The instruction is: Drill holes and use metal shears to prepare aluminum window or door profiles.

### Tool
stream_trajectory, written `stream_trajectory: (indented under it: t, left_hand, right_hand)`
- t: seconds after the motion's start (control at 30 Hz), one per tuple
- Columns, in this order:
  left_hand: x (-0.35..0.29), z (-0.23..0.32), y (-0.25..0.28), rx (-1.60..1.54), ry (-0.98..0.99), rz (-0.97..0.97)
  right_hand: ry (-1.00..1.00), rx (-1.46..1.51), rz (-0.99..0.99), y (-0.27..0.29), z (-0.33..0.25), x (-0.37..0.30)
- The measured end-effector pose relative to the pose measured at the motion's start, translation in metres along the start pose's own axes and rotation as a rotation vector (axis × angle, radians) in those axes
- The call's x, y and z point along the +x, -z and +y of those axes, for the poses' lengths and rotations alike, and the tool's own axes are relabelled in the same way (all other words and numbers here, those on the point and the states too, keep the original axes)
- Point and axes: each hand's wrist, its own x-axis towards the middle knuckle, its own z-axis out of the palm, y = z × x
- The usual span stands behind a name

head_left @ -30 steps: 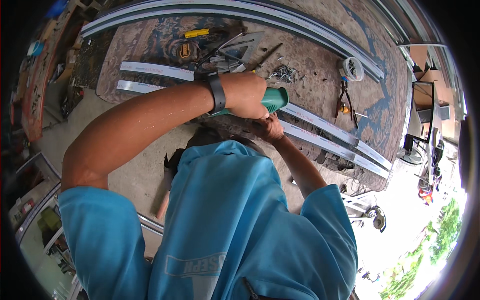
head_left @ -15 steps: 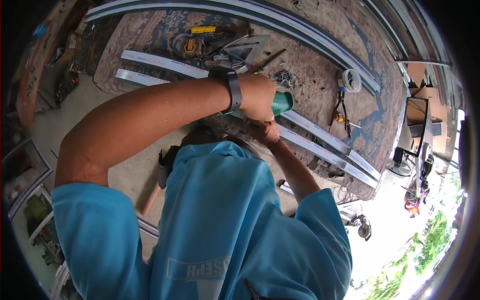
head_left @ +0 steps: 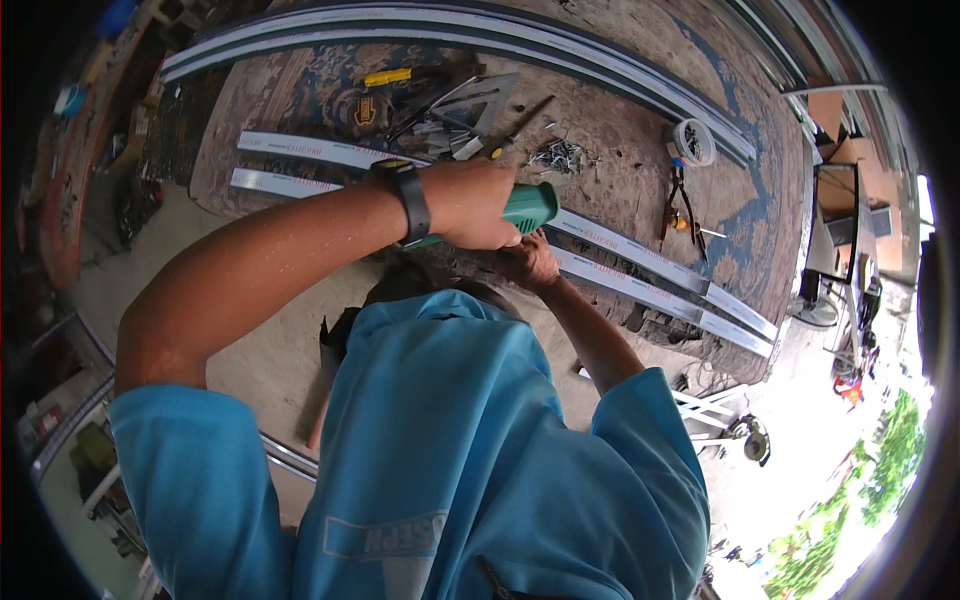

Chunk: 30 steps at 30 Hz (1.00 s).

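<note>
My left hand (head_left: pixel 468 203), with a black band on its wrist, is wrapped round a green power tool (head_left: pixel 532 208). The tool's rounded end sticks out to the right of the fist, while its working end is hidden behind my hand and forearm. Close below it, my right hand (head_left: pixel 528 262) is closed with curled fingers at the near long metal strip (head_left: pixel 640 292); what those fingers hold is hidden. A second strip (head_left: pixel 620 243) lies parallel, just beyond. Both strips carry white printed film and pass under my left forearm.
Screws (head_left: pixel 562 156) lie in a loose pile on the patterned cloth (head_left: pixel 640 70). Around them are a white tub (head_left: pixel 694 143), pliers (head_left: pixel 676 210), a screwdriver (head_left: pixel 522 126), a metal triangle (head_left: pixel 480 100) and a yellow-handled tool (head_left: pixel 388 77). Long profiles (head_left: pixel 420 22) line the far side.
My left hand and the green tool have shifted left and slightly down, with the tool's end now tipped upward. My right hand stays nearly in place. The whole view has turned slightly.
</note>
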Motion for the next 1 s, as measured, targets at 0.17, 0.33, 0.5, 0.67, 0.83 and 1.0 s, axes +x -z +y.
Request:
stream_trajectory:
  t: [0.17, 0.33, 0.5, 0.67, 0.83, 1.0]
  left_hand:
    - [-0.008, 0.001, -0.005, -0.009, -0.037, 0.036]
    - [-0.012, 0.002, -0.010, 0.035, 0.000, 0.040]
    - [-0.014, 0.003, -0.014, -0.003, -0.019, 0.074]
    - [-0.018, 0.006, -0.014, -0.025, -0.010, 0.098]
    - [-0.019, 0.001, -0.012, -0.059, 0.003, 0.119]
    - [-0.012, 0.005, -0.011, -0.006, -0.050, 0.118]
  right_hand:
    - [0.033, 0.028, 0.043, -0.007, 0.008, -0.003]
    - [0.035, 0.022, 0.035, -0.009, 0.007, -0.001]
    - [0.005, 0.002, 0.016, -0.004, 0.000, -0.004]
    - [0.014, -0.014, 0.027, -0.007, 0.000, -0.006]
    - [0.002, 0.008, 0.034, -0.004, -0.003, 0.000]
    - [-0.010, 0.050, -0.006, -0.020, 0.033, -0.019]
